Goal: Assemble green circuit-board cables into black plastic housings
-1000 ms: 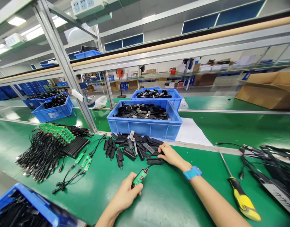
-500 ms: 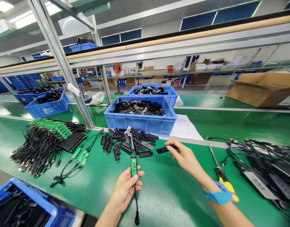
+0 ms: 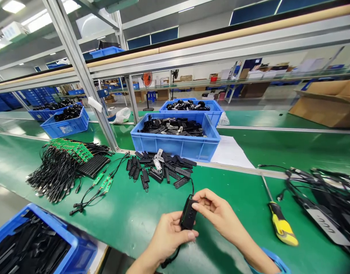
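My left hand (image 3: 169, 236) is closed round the lower end of a small black plastic case (image 3: 186, 219) with a cable running out of both ends. My right hand (image 3: 217, 213) pinches a black cover (image 3: 192, 213) against the front of that case near its top. The green circuit board inside is hidden now. One end of the cable (image 3: 169, 261) hangs below my left hand. Beyond my hands lies a loose heap of black and grey cover pieces (image 3: 163, 169) on the green bench (image 3: 129, 232).
A blue bin (image 3: 175, 146) of similar pieces stands behind the heap. Cabled green circuit boards (image 3: 69, 148) are piled at left. A yellow-and-black screwdriver (image 3: 280, 224) and cabled black units (image 3: 323, 220) lie at right. Another blue bin (image 3: 69, 239) sits front left.
My right hand has brought the black cover from near the heap down to the case in my left hand, covering the circuit board. The left hand has moved right and tilted the case.
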The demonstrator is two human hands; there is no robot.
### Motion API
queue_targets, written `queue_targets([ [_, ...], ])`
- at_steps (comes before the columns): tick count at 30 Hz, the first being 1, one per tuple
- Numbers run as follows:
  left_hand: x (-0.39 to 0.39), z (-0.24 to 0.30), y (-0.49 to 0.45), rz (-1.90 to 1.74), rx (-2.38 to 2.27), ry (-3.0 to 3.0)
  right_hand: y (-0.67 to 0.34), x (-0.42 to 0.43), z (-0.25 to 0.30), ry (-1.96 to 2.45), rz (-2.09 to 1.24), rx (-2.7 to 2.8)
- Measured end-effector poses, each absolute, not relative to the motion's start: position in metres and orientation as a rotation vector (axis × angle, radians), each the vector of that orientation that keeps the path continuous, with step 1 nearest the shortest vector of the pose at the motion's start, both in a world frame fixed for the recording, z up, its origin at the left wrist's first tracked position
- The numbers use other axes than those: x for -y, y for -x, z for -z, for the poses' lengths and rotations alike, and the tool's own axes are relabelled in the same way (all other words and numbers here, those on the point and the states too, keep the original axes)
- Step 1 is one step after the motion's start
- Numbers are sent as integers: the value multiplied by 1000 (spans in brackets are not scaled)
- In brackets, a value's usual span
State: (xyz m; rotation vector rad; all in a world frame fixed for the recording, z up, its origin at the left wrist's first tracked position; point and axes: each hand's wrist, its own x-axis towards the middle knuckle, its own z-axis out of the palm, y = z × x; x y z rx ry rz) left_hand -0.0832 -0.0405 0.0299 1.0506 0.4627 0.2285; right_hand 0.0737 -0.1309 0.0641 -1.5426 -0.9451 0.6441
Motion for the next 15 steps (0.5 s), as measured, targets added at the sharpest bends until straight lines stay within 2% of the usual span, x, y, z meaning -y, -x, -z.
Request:
queue_targets([
  [8,44,-31,80,-291,-454,-1116,-67,131,-47,1428,-821,773],
  [12,43,-31,81,-310,-403,-1334,-58,129,-44,1435,-880,713],
  [15,46,-29,82,-324,-423,-1592,-52,127,-44,1519,-807,756],
])
